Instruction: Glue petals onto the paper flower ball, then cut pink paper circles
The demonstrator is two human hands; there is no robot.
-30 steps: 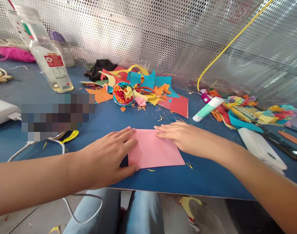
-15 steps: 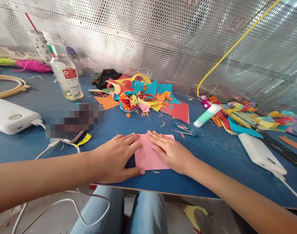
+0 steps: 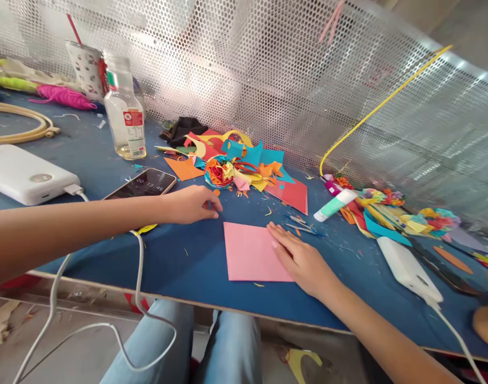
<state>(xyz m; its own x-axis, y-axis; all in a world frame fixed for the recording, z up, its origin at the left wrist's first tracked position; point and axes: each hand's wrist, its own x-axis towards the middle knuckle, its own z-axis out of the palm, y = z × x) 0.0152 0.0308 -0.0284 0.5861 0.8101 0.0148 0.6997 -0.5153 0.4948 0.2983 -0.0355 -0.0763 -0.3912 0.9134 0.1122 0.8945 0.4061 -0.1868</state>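
A folded-looking sheet of pink paper (image 3: 252,253) lies flat near the table's front edge. My right hand (image 3: 300,256) rests on its right side, fingers stretched out and lying flat. My left hand (image 3: 196,204) is off the paper, above the table to its upper left. Its fingers are loosely bent and apart, and nothing shows in them. Beyond that hand sits a multicoloured paper flower (image 3: 220,172), with red and yellow loops, perhaps scissor handles, beside it. Behind my left forearm lies a phone (image 3: 148,183), partly covered.
Paper scraps (image 3: 244,152) are heaped at the back. A glass bottle (image 3: 126,114) stands at the left, behind a white power bank (image 3: 31,173). Rightward are a glue stick (image 3: 335,206), another power bank (image 3: 409,272) and another person's hand (image 3: 487,320). A white cable (image 3: 140,266) hangs over the edge.
My left hand has lifted off the pink paper and moved up and left, away from it. My right hand stays on the paper. The view has tilted and shifted to the right.
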